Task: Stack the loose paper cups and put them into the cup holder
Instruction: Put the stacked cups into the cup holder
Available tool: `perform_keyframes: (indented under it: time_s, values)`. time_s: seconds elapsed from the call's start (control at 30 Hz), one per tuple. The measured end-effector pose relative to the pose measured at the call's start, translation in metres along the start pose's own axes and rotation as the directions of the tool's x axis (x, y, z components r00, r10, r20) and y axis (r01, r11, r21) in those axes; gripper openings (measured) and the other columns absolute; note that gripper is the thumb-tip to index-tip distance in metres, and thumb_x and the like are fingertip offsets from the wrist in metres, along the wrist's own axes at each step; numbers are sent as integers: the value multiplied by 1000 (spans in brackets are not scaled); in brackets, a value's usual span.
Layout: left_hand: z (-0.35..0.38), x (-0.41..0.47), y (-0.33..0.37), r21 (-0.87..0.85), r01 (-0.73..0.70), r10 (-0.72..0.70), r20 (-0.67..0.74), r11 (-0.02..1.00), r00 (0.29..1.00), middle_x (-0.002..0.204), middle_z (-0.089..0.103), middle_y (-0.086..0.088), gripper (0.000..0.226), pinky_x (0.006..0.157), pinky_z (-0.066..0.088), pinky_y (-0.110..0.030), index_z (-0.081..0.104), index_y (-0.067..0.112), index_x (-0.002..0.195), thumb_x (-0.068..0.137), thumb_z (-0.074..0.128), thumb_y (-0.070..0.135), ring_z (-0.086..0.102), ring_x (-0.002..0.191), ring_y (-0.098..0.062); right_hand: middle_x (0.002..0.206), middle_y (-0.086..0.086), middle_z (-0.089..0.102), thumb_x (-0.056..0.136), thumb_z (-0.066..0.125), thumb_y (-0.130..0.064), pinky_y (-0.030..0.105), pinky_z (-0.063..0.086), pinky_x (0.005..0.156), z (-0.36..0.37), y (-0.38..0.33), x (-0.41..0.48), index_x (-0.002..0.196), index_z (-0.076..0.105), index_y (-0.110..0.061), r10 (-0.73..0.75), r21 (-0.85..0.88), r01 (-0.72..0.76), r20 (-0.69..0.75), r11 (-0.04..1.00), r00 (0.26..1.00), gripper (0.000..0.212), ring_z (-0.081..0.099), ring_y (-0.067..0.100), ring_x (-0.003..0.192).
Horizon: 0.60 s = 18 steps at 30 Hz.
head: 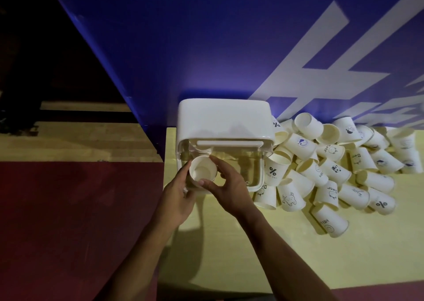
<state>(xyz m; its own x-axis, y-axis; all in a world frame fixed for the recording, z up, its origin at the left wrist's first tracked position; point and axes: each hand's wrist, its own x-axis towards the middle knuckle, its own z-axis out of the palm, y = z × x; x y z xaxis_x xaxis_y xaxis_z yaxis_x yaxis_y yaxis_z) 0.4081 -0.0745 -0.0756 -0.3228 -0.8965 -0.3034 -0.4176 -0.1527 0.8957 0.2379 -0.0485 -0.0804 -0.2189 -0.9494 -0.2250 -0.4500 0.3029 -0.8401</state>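
A white cup holder (pixel 223 119) with a clear front stands on the pale yellow table (pixel 252 255), against the blue wall. At its left front opening a white paper cup stack (pixel 203 171) stands mouth up. My left hand (pixel 177 197) curls round the stack's left side, and my right hand (pixel 226 186) pinches its rim between thumb and fingers. How many cups are in the stack is hidden. A pile of several loose paper cups (pixel 332 163) with printed logos lies to the right of the holder.
A blue wall panel (pixel 206 48) with white lettering rises right behind the holder and the pile. The table's left edge runs just left of the holder, with red floor (pixel 80 209) below. Bare tabletop lies in front of the cups.
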Motion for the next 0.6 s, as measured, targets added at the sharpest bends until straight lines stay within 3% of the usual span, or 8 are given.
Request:
perform_keyframes:
  time_s: [0.13, 0.23, 0.3, 0.37, 0.47, 0.53, 0.6]
  values:
    - [1, -6, -3, 30, 16, -15, -35, 999, 999, 133, 66, 16, 79, 100, 56, -44, 37, 43, 155, 93, 66, 3, 66, 119, -5, 144, -17, 57, 80, 81, -54, 38, 48, 109, -3, 2, 4, 147, 51, -33, -8, -10, 8, 48, 1000, 999, 76, 53, 1, 131]
    - [0, -10, 5, 42, 47, -45, -55, 998, 997, 126, 64, 31, 89, 97, 55, -32, 37, 69, 139, 92, 65, -1, 62, 119, 3, 146, -13, 57, 80, 78, -58, 41, 48, 110, -6, -1, 6, 149, 48, -34, -10, -22, 12, 87, 1000, 996, 79, 53, 7, 132]
    - [0, -13, 8, 54, 49, -45, -68, 997, 997, 123, 59, 41, 93, 90, 52, -23, 35, 75, 133, 92, 65, -4, 62, 118, 3, 151, -11, 53, 81, 76, -61, 38, 43, 115, -10, -4, 5, 153, 44, -34, -18, -27, 22, 126, 999, 992, 83, 49, 8, 138]
    - [4, -20, 10, 99, 38, -23, -148, 994, 989, 131, 57, 35, 85, 87, 50, -25, 39, 56, 145, 91, 66, -3, 65, 119, -11, 157, -13, 45, 84, 75, -58, 28, 38, 117, -18, -3, -1, 156, 37, -36, -10, 13, 8, 135, 1000, 991, 85, 43, 4, 142]
    - [11, -30, 11, 232, 52, 38, -367, 971, 929, 138, 65, -4, 66, 94, 52, -44, 51, 25, 146, 88, 69, -1, 66, 118, -34, 154, -15, 48, 88, 73, -56, 25, 43, 111, -38, 4, -17, 153, 43, -36, 47, 77, -52, 64, 996, 997, 75, 49, 2, 136]
    - [23, -35, 21, 251, -45, 149, -413, 967, 899, 131, 68, -10, 55, 95, 54, -49, 57, 19, 136, 88, 70, -2, 67, 113, -35, 145, -14, 58, 89, 69, -59, 29, 49, 106, -59, 17, -29, 145, 56, -33, 72, 38, -73, 11, 997, 997, 63, 56, 0, 126]
    - [40, -34, 39, 254, -149, 244, -398, 956, 884, 124, 70, -8, 41, 95, 53, -40, 62, 14, 128, 90, 67, 0, 68, 108, -30, 133, -16, 66, 90, 67, -59, 31, 54, 99, -83, 30, -38, 135, 65, -32, 100, 35, -99, -38, 995, 994, 53, 62, -2, 115]
